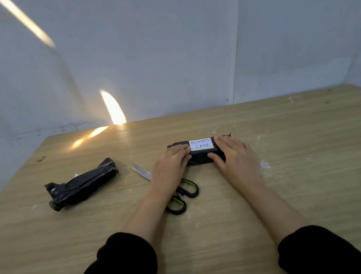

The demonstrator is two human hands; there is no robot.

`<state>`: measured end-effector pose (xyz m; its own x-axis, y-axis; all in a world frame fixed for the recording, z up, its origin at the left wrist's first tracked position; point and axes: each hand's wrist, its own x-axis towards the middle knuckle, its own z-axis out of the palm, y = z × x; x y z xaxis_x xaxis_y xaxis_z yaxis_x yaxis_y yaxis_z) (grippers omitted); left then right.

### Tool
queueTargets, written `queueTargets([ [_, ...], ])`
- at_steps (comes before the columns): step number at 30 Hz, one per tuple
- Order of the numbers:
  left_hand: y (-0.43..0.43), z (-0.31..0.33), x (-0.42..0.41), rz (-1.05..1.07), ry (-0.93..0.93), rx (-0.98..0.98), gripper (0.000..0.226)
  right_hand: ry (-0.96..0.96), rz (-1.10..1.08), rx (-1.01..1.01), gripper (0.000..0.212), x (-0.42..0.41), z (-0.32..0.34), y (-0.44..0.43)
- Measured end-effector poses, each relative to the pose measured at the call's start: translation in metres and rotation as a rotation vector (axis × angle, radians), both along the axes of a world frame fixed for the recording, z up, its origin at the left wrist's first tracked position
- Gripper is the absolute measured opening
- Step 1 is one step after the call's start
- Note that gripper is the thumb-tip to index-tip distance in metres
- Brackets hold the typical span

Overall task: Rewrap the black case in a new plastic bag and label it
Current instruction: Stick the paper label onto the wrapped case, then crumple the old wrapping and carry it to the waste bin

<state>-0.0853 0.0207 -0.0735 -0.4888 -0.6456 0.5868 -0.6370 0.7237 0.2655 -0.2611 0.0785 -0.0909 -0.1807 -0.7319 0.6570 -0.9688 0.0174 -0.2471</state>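
Pale walls (164, 47) rise beyond both grips, meeting in a corner past the right grip, with streaks of warm light on the wall far off to the left. The wooden table (308, 201) spreads out under everything, and the person's forearms reach across it out of black sleeves (127, 264).

Well to the left of the left grip lies a crumpled black plastic wrapper (83, 185), long and creased, with a scrap of white showing at its upper edge.

The black case (200, 157), already wrapped in dark plastic, lies on the table right between the two grips, its length running from one to the other. The left grip (171, 163) rests flat over the case's left end, fingers laid along the top and the thumb against the near side. The right grip (231, 153) covers the right end the same way, fingers spread and fairly straight, thumb (213, 155) touching the near face. Neither is curled round the case; both lie wide and press on it. A twisted tail of plastic pokes out just beyond the right grip's fingertips.

A pair of scissors (189, 189) lies under the left forearm, nearer the person than the left grip: the black-and-green handles show to the right of the wrist, and the blade sticks out to its left.

On top of the case, between the fingertips of both grips, sits a white label (200, 144) with blue handwriting reading "GLASES CASE". The left grip's fingertips touch its left edge.

Just right of the right wrist, small white flecks (264, 164) mark the table.
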Motion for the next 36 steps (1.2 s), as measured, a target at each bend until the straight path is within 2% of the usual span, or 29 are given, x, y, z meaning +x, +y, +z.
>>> queueTargets([
  [3, -0.002, 0.000, 0.001, 0.018, 0.065, 0.056, 0.022, 0.095, 0.038, -0.022, 0.038, 0.004, -0.001, -0.004],
  [6, -0.006, 0.000, 0.002, 0.023, 0.089, 0.073, 0.021, 0.077, 0.041, 0.009, 0.036, 0.008, -0.002, -0.013],
  [10, -0.017, -0.004, 0.012, 0.122, -0.030, 0.015, 0.024, 0.062, 0.044, 0.088, 0.037, 0.020, 0.002, -0.031],
  [15, -0.023, 0.011, 0.036, 0.248, -0.120, 0.087, 0.033, 0.039, 0.073, 0.099, 0.030, 0.042, 0.006, -0.047],
  [19, -0.013, 0.026, 0.083, 0.397, -0.142, -0.026, 0.030, 0.070, 0.184, 0.087, 0.030, 0.085, 0.015, -0.046],
  [22, 0.004, 0.026, 0.133, 0.592, -0.060, -0.129, 0.031, 0.041, 0.310, 0.126, 0.030, 0.120, 0.021, -0.038],
  [25, 0.016, 0.014, 0.179, 0.737, -0.116, 0.123, 0.041, 0.030, 0.422, 0.230, 0.036, 0.149, 0.023, -0.027],
  [27, 0.019, 0.003, 0.199, 0.699, -0.179, 0.300, 0.046, -0.007, 0.465, 0.272, 0.038, 0.167, 0.023, -0.018],
  [29, 0.022, -0.007, 0.209, 0.599, -0.218, 0.376, 0.043, -0.067, 0.507, 0.304, 0.041, 0.187, 0.024, -0.012],
  [32, 0.027, -0.015, 0.215, 0.535, -0.187, 0.365, 0.040, -0.206, 0.569, 0.318, 0.042, 0.213, 0.027, -0.008],
  [36, 0.033, -0.015, 0.224, 0.448, -0.010, 0.236, 0.026, -0.370, 0.541, 0.325, 0.039, 0.240, 0.034, -0.015],
])
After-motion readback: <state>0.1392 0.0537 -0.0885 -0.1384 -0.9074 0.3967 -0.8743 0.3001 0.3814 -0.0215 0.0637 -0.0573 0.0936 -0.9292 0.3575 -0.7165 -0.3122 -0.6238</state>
